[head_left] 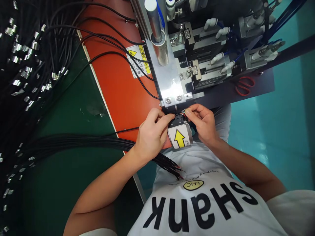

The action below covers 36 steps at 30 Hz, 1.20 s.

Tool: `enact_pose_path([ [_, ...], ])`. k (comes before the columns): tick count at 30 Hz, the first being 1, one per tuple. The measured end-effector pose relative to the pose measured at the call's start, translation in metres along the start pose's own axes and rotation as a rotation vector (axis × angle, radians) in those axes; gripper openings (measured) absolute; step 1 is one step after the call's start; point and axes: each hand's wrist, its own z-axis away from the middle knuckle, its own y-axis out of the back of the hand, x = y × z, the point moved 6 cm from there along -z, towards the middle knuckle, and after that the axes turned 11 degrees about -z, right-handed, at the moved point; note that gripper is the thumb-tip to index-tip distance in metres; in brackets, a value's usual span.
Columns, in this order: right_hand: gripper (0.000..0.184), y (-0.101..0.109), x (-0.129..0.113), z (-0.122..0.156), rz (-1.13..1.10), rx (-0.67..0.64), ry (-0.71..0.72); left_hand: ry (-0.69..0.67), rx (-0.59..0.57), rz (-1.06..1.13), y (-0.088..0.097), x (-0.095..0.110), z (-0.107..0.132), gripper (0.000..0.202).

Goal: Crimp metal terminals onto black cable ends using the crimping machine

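Observation:
Both my hands meet at the front of a metal machine (169, 78). My left hand (151, 132) is closed, its fingers pinching a black cable right at the machine's black fixture block (177, 122). My right hand (203, 119) is closed too, thumb and forefinger pinching the cable's thin coloured wire ends (183, 112) at the fixture. Just below the block sits a white label with a yellow arrow (179, 137). A bundle of black cables (98, 142) with stripped ends lies under my left wrist and reaches over my lap.
Black cables with metal connectors (27, 65) are heaped at the left on the green surface (71, 114). An orange panel (118, 82) carries a yellow warning sticker (137, 60). Red scissors (244, 85) lie on the machine base at right. Teal floor (270, 131) is beyond.

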Motion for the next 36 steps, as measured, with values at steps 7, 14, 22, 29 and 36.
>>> enact_pose_path([
  [7,0.014,-0.0017,-0.0004,-0.0001,-0.113,0.008,-0.053,-0.042,-0.028,-0.041,-0.0001,0.0028,-0.001,0.032],
  [14,0.014,-0.0034,-0.0001,-0.0002,-0.138,0.023,-0.089,-0.068,-0.046,-0.11,-0.0025,0.0048,-0.0021,0.035],
  [22,0.018,-0.0039,0.001,-0.0006,-0.085,0.017,-0.127,-0.105,-0.056,-0.151,-0.0067,0.0063,-0.0024,0.035],
  [29,0.019,-0.003,-0.001,-0.0018,-0.068,0.004,-0.124,-0.134,-0.048,-0.111,-0.0069,0.0057,-0.0039,0.035],
  [36,0.019,-0.0017,-0.0067,-0.0006,-0.023,-0.008,-0.114,-0.134,-0.04,-0.112,-0.0072,0.006,-0.0045,0.034],
])
